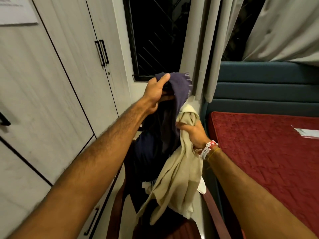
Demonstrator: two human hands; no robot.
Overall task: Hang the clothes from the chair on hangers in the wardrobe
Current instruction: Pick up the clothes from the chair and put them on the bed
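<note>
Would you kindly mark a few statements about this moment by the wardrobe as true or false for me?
1. The left hand holds up a purple garment. True.
2. The right hand holds nothing. False: it grips a beige garment.
3. The wardrobe doors stand open. False: they are closed.
4. A red cover lies on the bed. True.
5. The beaded bracelet sits on the left wrist. False: it is on the right wrist.
</note>
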